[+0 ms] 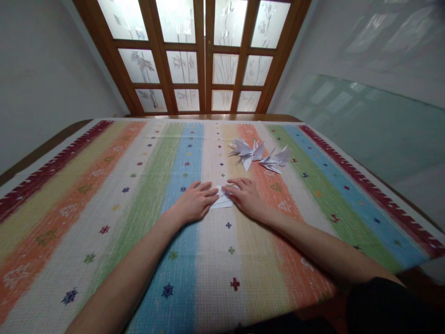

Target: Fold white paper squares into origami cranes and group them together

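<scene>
A small piece of folded white paper (221,201) lies flat on the striped tablecloth, between my two hands. My left hand (199,201) rests at its left side, fingers bent and partly over the paper. From the right, my right hand (244,195) touches the paper with its fingertips, its fingers close together. Both hands press the paper against the cloth, and part of it is hidden under the fingers. Beyond my right hand lie several white folded paper cranes (247,154), some of them overlapping, with one (276,160) at their right.
The table carries a striped tablecloth (139,260) with small printed figures. Behind its far edge stand wooden doors (205,60) with frosted panes. A glass panel (368,130) leans by the right wall. Dark clothing shows at the lower right.
</scene>
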Available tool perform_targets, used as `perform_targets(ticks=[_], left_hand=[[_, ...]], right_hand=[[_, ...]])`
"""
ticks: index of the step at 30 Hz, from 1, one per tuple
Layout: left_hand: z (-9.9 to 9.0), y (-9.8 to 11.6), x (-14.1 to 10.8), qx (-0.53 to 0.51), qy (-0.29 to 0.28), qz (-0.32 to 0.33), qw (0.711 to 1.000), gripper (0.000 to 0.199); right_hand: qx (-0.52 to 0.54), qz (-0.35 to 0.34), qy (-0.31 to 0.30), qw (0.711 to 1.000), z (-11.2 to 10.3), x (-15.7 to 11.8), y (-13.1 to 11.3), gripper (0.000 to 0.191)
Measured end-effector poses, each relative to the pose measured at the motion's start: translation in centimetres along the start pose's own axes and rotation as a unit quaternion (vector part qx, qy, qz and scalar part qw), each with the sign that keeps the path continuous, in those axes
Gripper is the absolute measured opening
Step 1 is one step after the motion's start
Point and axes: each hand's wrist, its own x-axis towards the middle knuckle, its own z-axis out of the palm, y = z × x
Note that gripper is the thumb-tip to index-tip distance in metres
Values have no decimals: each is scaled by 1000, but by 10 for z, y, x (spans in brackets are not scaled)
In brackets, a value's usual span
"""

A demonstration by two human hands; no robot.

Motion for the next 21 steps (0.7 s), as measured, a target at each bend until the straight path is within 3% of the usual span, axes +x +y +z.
perform_targets(ticks=[3, 10, 16, 21], left_hand=[[-12, 9, 1, 42, -28, -4, 999, 25], [-31, 45, 2, 150, -104, -77, 980, 21], [-13, 52, 11, 139, -2, -6, 990, 26], [2, 38, 10, 120, 8, 19, 993, 21]], right_hand=[[-23, -65, -34, 997, 0, -3, 6, 27], [-40, -65, -76, 994, -7, -5, 5, 34], [22, -49, -67, 996, -5, -5, 2, 32], [126, -17, -32, 991, -4, -7, 2, 32]])
